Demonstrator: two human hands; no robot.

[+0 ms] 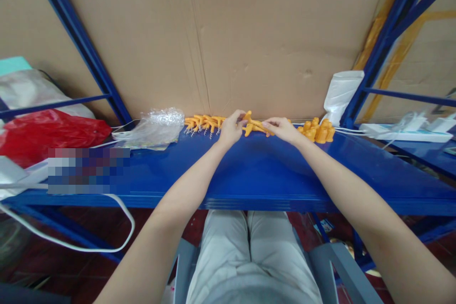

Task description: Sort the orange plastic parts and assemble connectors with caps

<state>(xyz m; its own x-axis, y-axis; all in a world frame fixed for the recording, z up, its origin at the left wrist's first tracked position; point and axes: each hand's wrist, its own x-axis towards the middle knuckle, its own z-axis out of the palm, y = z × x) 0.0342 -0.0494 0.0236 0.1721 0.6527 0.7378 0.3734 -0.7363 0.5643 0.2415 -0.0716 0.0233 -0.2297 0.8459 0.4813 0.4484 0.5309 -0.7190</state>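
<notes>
My left hand (pixel 232 127) has its fingers closed around an orange plastic corkscrew handle (pixel 248 116) near the back of the blue shelf; no metal spiral shows on this piece. A row of orange corkscrews (pixel 203 121), silver spirals pointing towards me, lies just left of that hand. My right hand (pixel 282 128) reaches in from the other side, thumb and fingers together at an orange plastic piece (pixel 261 126) among others between the hands. The fingertips partly hide what they grip. Right of this hand stand several orange hollow-looking plastic parts (pixel 322 131) in a cluster.
A tall cardboard sheet (pixel 249 42) backs the blue shelf (pixel 249 175). Clear plastic bags (pixel 156 128) and a red bag (pixel 57 133) lie to the left. A white pouch (pixel 342 95) leans at the right post, near a power strip (pixel 406 132). A white cable (pixel 130 228) loops below the left edge.
</notes>
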